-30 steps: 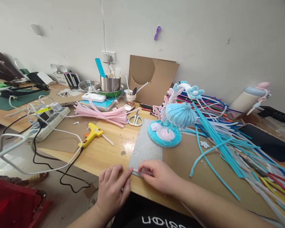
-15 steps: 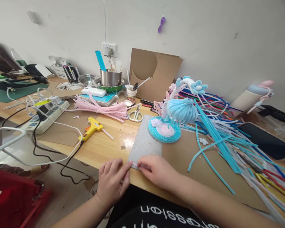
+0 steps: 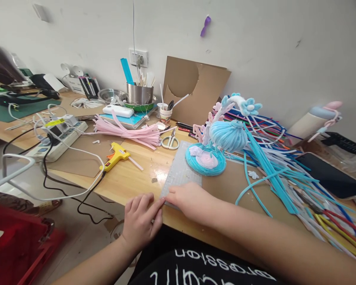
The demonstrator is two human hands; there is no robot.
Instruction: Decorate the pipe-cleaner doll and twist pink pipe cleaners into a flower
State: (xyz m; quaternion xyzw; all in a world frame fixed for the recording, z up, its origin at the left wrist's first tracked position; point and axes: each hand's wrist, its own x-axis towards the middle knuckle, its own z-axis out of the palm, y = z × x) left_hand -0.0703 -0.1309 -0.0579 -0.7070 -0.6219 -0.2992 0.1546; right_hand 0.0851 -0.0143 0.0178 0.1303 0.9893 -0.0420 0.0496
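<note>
My left hand (image 3: 141, 217) rests at the desk's front edge, fingers apart, its index fingertip on the near left corner of a grey gridded board (image 3: 182, 168). Just right of it, my right hand (image 3: 185, 200) lies low over the board's near end with curled fingers meeting that index fingertip. Whatever is under those fingers is hidden. A blue coiled disc (image 3: 206, 168) with a pink centre stands across the board's far right part, bearing a pleated blue fuzzy shade (image 3: 229, 135) beneath an arch with blue flowers (image 3: 249, 107).
Left are a yellow glue gun (image 3: 114, 156), a power strip (image 3: 59, 144) with loose cables and a pink stem bundle (image 3: 130, 132). Scissors (image 3: 170, 141) lie beyond the board. Blue stems (image 3: 269, 174) and a phone (image 3: 332, 174) are at the right.
My right hand has moved slightly left and up, closer to the left index fingertip. The pale strip seen earlier under the fingers is now covered. The view has shifted slightly.
</note>
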